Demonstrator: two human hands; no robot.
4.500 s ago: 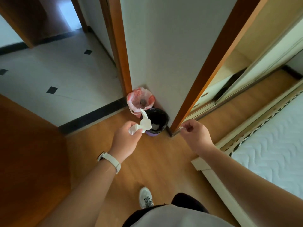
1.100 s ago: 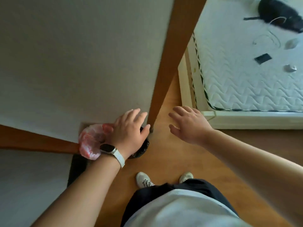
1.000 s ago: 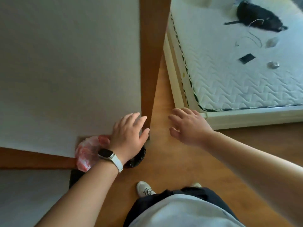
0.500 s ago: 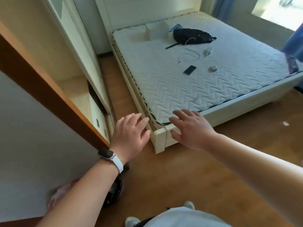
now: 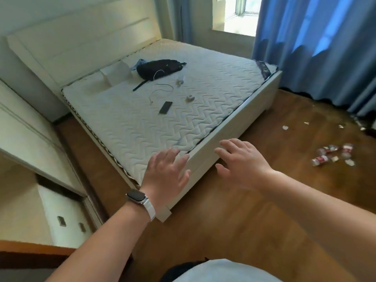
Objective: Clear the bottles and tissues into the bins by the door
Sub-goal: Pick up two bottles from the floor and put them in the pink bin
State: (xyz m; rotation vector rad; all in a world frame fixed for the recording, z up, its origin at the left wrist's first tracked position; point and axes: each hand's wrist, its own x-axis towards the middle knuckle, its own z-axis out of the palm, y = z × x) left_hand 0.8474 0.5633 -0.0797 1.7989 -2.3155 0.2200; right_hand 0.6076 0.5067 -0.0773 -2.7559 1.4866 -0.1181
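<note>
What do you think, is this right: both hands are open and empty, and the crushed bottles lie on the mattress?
One detail is wrong. The head view shows the crushed bottles lying on the wooden floor to the right of the bed, near the blue curtain, not on the mattress. The rest holds: the left hand and the right hand are open and empty.

I see several crushed clear plastic bottles with red labels (image 5: 320, 159) lying on their sides in a loose cluster on the wooden floor (image 5: 234, 220), far right. Crumpled white tissue scraps (image 5: 285, 127) lie scattered beside and beyond them.
</note>
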